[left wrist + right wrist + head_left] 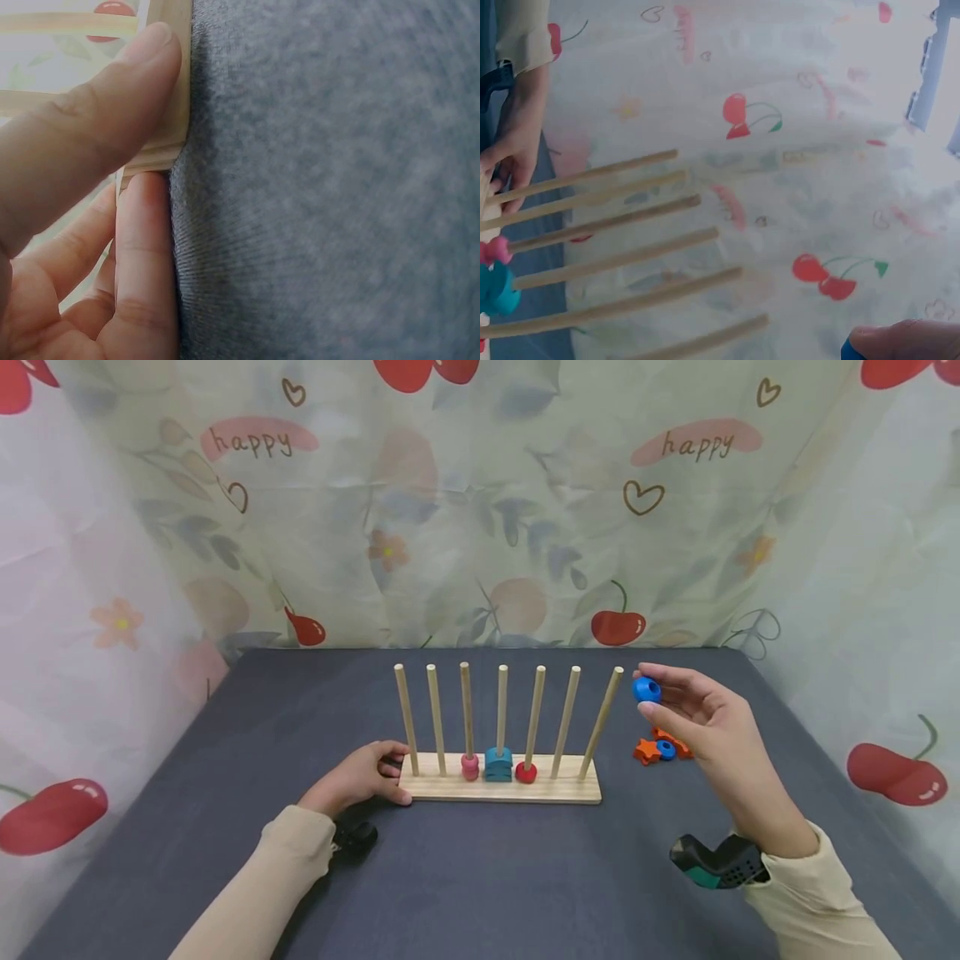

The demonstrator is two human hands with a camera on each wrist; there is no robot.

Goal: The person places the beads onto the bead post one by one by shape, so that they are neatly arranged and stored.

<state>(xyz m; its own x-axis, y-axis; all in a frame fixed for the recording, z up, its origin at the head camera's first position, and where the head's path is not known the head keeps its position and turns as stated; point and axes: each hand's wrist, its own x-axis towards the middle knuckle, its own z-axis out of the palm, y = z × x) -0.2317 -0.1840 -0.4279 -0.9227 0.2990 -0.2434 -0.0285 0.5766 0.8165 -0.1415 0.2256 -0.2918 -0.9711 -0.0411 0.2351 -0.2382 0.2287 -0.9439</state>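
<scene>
A wooden peg board (450, 789) with several upright pegs stands mid-table. My left hand (366, 777) grips its left end; in the left wrist view the thumb lies along the base (166, 135) and fingers touch its end. Pink beads (469, 767) sit on the third peg from the left, teal pieces (498, 765) on the fourth, and a red bead (526, 772) at the foot of the fifth. Right of the pegs, my right hand (712, 714) pinches a blue bead (647, 689) between thumb and fingers, at about peg-top height. Only an edge of that bead shows in the right wrist view.
Orange star-shaped pieces (646, 752) and another blue bead (666, 750) lie on the dark table cloth (480, 877), beyond and below my right hand. A patterned curtain (465, 527) surrounds the table at the back and sides.
</scene>
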